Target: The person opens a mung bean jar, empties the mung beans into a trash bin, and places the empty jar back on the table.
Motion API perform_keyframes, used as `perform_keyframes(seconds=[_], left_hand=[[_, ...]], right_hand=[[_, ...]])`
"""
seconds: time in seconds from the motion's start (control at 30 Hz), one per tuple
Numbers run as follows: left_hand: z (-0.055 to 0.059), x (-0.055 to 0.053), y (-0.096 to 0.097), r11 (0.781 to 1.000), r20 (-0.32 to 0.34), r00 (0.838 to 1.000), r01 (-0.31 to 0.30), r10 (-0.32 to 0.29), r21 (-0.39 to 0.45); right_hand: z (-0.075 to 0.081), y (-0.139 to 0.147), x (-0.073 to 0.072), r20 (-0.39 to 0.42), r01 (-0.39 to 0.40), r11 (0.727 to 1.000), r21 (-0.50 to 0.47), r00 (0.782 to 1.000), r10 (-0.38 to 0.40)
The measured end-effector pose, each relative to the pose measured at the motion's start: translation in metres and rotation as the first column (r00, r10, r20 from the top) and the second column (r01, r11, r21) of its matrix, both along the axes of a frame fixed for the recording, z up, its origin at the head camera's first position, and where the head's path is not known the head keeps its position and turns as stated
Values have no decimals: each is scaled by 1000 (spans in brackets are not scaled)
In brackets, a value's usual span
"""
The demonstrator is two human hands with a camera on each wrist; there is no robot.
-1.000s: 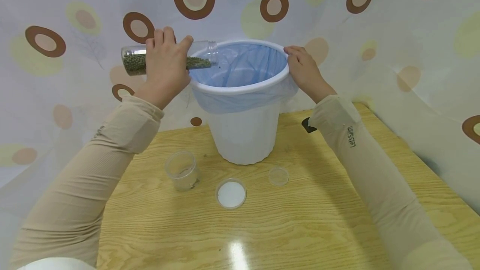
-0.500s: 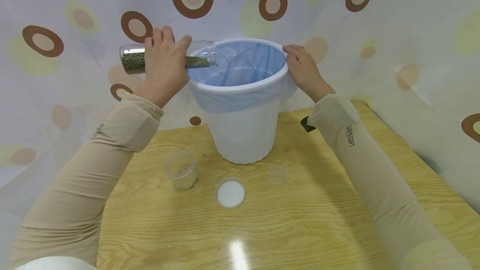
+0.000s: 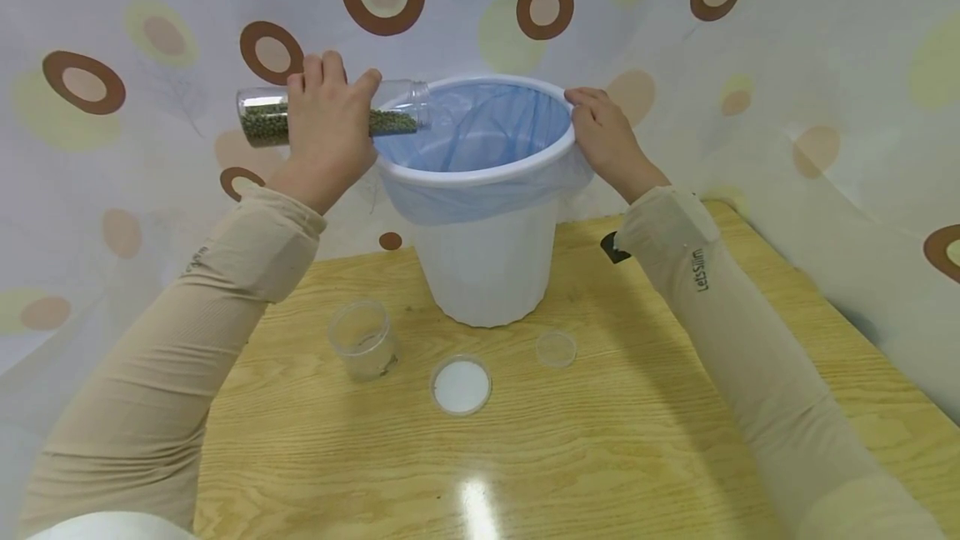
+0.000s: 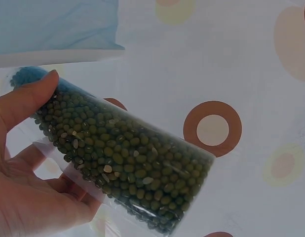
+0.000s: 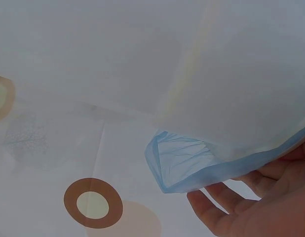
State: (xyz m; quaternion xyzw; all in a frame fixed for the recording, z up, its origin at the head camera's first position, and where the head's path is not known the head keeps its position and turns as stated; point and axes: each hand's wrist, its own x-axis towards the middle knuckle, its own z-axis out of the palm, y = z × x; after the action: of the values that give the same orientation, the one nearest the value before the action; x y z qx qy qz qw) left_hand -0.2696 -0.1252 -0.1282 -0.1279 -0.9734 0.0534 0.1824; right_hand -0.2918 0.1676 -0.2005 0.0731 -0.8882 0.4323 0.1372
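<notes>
My left hand (image 3: 330, 127) grips a clear plastic bottle (image 3: 262, 117), laid nearly level with its uncapped mouth over the left rim of a white trash bin (image 3: 487, 273). Green mung beans (image 4: 128, 153) fill the lower side of the bottle, and the left wrist view shows thumb and fingers on either side of it. A blue plastic bag (image 3: 465, 200) lines the bin and folds down over its rim. On the opposite side, my right hand (image 3: 611, 140) holds the bin's rim, with fingertips against the bag edge in the right wrist view.
On the wooden table (image 3: 525, 457) stand a clear round tub (image 3: 363, 348) with a few dark bits inside, a white-centred round lid (image 3: 462, 387) and a clear disc (image 3: 557, 349). A black object (image 3: 615, 248) lies by the right sleeve. Patterned sheeting (image 3: 450, 48) hangs behind.
Loose beans seen at and just below the bottle's mouth earlier no longer show there. Both hands keep their holds, and the view has shifted slightly.
</notes>
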Motion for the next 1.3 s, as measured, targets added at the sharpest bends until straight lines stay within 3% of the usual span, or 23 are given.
perform_keyframes(seconds=[1.3], left_hand=[[-1,-1,2,999,15,1000,-18,19,-30]], right_hand=[[-2,0,1,-9,-6,1000,-19,1000,6]])
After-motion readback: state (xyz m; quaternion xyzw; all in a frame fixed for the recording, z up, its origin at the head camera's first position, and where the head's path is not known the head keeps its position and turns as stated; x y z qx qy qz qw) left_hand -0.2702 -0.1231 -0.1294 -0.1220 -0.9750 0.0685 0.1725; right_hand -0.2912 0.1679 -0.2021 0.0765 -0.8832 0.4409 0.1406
